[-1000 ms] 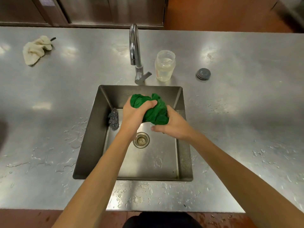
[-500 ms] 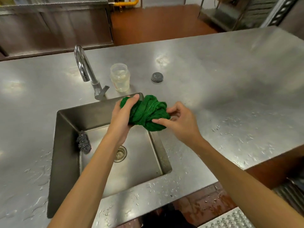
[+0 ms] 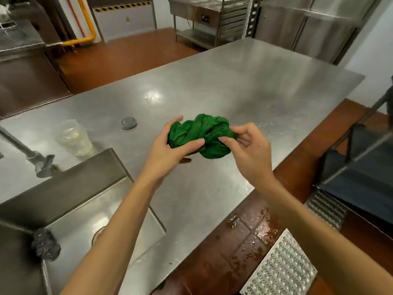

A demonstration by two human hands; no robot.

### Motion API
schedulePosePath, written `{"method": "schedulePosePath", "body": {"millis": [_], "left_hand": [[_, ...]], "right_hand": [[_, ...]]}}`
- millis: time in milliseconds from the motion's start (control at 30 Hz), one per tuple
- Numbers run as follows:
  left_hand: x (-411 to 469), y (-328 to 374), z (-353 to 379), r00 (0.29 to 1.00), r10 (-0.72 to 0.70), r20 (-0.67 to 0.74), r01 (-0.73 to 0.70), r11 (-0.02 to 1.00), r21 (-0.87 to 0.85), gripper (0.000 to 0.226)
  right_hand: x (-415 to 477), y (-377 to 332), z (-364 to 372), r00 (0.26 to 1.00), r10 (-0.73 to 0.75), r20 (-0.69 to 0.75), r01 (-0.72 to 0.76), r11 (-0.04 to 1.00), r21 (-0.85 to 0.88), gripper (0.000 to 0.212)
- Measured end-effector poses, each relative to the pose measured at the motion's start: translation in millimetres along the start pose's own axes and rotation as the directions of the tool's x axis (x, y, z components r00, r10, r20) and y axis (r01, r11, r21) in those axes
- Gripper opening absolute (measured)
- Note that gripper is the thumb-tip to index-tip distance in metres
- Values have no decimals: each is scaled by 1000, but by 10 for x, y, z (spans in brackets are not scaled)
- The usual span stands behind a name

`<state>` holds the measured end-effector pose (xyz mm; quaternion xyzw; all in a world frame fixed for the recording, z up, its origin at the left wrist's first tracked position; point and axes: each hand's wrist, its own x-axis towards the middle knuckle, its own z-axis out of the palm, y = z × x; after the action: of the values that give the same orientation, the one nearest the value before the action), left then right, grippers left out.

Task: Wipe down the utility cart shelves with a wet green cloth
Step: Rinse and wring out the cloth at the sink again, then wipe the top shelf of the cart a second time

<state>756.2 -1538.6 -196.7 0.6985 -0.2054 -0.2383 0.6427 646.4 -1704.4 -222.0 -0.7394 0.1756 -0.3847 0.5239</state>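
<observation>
Both hands, left point(image 3: 170, 149) and right point(image 3: 247, 151), clamp the twisted cloth point(image 3: 201, 133) above the tabletop point(image 3: 244, 86), right of sink point(image 3: 70, 188); probably untwisting it for wiping.

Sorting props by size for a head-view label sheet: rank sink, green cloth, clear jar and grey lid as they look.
1. sink
2. green cloth
3. clear jar, blurred
4. grey lid

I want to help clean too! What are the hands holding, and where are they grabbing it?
Both hands hold a bunched green cloth above the steel counter. The left hand cups its left end; the right hand pinches its right side.
</observation>
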Motion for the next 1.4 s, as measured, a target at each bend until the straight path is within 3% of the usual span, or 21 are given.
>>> {"method": "schedulePosePath", "body": {"millis": [67,167,333,500,567,667,733,867,967,1100,1233,1300,1400], "left_hand": [[36,93,378,996,-50,75,47,998,40,54],[48,185,981,979,-97,181,73,989,131,42],[74,284,2007,956,-107,274,30,962,272,57],[222,256,2843,972,-13,233,-104,870,482,85],[299,265,3125,972,-40,230,-51,925,376,81],[391,281,3580,948,-147,282,115,985,127,52],[430,275,3891,906,-188,379,199,980,11,44],[550,296,4495,812,-168,559,319,930,-183,60],[629,398,5000,747,-148,648,345,920,-187,70],[750,569,5707,628,-141,765,368,921,-132,70],[968,699,6354,482,-100,870,307,950,-61,67],[1107,782,6613,424,-73,903,242,970,-35,65],[1371,917,6936,342,-32,939,182,983,-32,73]], "right_hand": [[56,7,-441,999,-12,-53,11,1000,-13,24],[96,34,-1137,991,-44,-128,36,997,-67,21],[90,148,-2239,964,-93,-249,65,991,-119,19],[42,263,-3240,921,-80,-381,39,993,-114,22],[21,284,-3589,891,-69,-448,47,997,-61,24],[-10,310,-4040,847,-66,-528,78,997,1,27],[-27,343,-4327,838,-21,-545,62,996,56,27],[-97,452,-4890,885,118,-450,-99,993,67,28],[-182,597,-5245,897,227,-379,-259,965,-33,29],[-144,802,-5580,868,398,-297,-479,829,-289,40],[241,795,-5782,903,326,-281,-408,857,-317,58],[519,762,-5863,914,301,-271,-373,886,-276,56],[873,798,-6069,892,273,-361,-404,839,-364,47]]}}
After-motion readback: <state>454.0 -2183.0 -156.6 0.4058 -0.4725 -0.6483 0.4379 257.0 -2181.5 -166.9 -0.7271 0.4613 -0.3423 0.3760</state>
